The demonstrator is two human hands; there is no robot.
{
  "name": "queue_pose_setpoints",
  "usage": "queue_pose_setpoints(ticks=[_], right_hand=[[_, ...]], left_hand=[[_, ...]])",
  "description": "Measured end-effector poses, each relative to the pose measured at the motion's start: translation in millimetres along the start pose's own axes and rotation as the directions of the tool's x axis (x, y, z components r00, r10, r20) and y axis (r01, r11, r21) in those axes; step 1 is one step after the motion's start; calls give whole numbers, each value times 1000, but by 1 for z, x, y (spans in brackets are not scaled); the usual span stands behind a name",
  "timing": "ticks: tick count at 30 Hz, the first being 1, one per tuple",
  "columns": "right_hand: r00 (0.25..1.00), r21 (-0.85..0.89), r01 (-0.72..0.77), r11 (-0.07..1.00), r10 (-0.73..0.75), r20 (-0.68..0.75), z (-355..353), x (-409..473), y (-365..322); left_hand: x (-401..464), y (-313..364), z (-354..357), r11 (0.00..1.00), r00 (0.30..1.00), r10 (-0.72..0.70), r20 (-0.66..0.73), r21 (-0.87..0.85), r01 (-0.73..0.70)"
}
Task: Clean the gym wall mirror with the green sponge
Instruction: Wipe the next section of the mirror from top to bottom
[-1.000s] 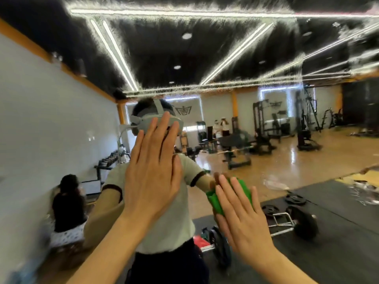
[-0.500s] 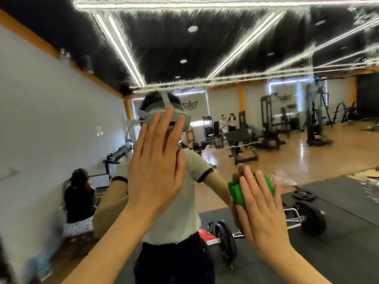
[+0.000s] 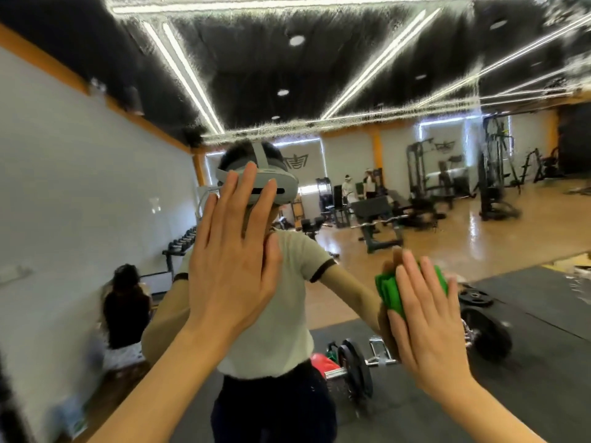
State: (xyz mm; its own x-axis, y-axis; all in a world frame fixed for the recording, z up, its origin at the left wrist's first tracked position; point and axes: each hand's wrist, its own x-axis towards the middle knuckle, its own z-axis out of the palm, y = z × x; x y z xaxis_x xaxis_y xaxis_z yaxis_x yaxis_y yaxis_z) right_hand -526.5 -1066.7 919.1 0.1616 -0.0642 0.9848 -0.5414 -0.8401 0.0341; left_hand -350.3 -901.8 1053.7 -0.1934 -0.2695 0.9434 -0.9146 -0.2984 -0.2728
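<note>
The gym wall mirror (image 3: pixel 415 75) fills the whole view, with streaks of white cleaning residue across its upper part. My right hand (image 3: pixel 425 318) presses the green sponge (image 3: pixel 391 290) flat against the glass with straight fingers, low and right of centre. My left hand (image 3: pixel 233 266) lies flat on the mirror with fingers spread, left of centre and a little higher. Both hands cover parts of my own reflection, a figure in a pale shirt wearing a headset.
The mirror reflects a barbell with plates (image 3: pixel 355 369) on black floor mats, weight machines (image 3: pixel 492 183) at the back right, a dumbbell rack (image 3: pixel 182 241) along the white wall, a person seated low at the left (image 3: pixel 124 308), and people standing far behind (image 3: pixel 348 188).
My right hand has slid the sponge to the right and slightly up across the glass. My left hand stays flat on the mirror. The view has shifted a little.
</note>
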Motion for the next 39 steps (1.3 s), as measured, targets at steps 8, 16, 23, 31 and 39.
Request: queue_pose_setpoints(ticks=[8,16,23,31,39], right_hand=[[987,41,-94,995,98,-128,-10,133,24],[1000,3,-9,1000,9,-1,1,-18,18],[968,67,-192,979,200,-148,-10,130,43],[983,44,-162,986,166,-85,1,7,33],[970,31,107,994,-98,-222,-2,194,-46]], left_hand=[[4,3,-1,999,1000,-8,-3,-34,8],[5,4,1,1000,1000,-20,-10,-20,20],[7,7,-1,998,999,-34,-9,-61,34],[13,19,9,1000,1000,-14,-10,-10,14],[12,18,9,999,1000,-18,-12,27,18]])
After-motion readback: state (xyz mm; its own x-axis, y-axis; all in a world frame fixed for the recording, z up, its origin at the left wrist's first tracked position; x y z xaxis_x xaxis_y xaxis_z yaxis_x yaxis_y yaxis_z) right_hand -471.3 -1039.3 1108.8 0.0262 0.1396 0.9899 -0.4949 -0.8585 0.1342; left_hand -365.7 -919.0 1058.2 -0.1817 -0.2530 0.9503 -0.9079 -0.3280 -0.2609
